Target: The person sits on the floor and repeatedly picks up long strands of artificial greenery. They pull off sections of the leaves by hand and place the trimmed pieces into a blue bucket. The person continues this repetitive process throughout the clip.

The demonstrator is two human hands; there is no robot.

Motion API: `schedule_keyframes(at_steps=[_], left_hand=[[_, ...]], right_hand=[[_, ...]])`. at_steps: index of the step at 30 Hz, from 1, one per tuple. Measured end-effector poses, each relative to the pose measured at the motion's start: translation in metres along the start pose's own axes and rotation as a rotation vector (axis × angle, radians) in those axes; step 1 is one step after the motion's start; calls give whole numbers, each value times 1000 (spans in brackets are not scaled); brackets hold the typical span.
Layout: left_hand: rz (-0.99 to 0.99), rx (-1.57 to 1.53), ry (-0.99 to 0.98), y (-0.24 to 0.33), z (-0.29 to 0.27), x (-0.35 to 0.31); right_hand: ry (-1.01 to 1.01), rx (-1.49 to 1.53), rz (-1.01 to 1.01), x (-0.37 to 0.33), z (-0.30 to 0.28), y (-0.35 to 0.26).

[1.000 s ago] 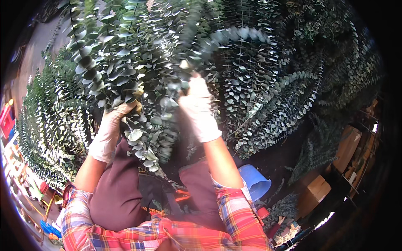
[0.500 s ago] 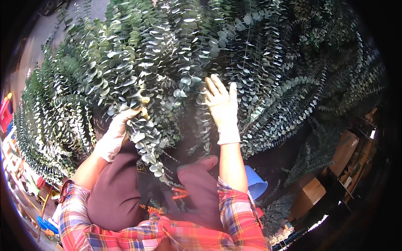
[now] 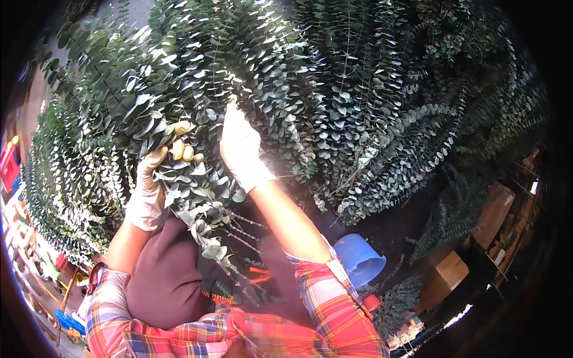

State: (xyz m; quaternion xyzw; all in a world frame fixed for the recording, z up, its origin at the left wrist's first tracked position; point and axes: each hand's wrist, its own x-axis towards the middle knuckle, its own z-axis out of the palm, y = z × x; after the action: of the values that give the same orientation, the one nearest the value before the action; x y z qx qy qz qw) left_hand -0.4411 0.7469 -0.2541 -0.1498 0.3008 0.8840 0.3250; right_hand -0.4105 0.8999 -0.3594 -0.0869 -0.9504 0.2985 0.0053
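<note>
The right fingers [image 3: 233, 116] have swung leftward, grip unclear, beside leafy stems [image 3: 192, 179] clasped within the left fingers [image 3: 178, 150].

A workplace for cut greenery is shown, most like a florist's workroom or a packing shed; which of the two cannot be told. This is suggested by the leafy branches [image 3: 358, 101], which are heaped in far greater amounts than would be expected in a home. Pale gloves [image 3: 242, 146] are worn. By the dark floor at the right, a blue bucket [image 3: 360, 259] and a cardboard box [image 3: 450, 275] are seen, with another brown box [image 3: 495, 209] set farther out. The left edge is filled with brightly lit clutter, blurred and bent by the lens, in which a red object [image 3: 9, 164] can be made out.
</note>
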Motion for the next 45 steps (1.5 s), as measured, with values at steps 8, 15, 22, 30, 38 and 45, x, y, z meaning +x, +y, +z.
schedule_keyframes(at_steps=[8, 15, 22, 30, 38, 45], left_hand=[[171, 103, 360, 56, -35, 2], [463, 64, 114, 69, 8, -5], [74, 237, -7, 23, 15, 5], [-195, 109, 75, -35, -3, 54], [-221, 81, 92, -34, -44, 61], [-238, 149, 142, -32, -53, 55]], right_hand=[[-339, 502, 57, 40, -102, 11], [225, 358, 327, 56, -81, 130], [-24, 110, 276, 37, -67, 45], [82, 182, 234, 11, -44, 13], [365, 707, 702, 20, -110, 50], [212, 849, 676, 21, -119, 73]])
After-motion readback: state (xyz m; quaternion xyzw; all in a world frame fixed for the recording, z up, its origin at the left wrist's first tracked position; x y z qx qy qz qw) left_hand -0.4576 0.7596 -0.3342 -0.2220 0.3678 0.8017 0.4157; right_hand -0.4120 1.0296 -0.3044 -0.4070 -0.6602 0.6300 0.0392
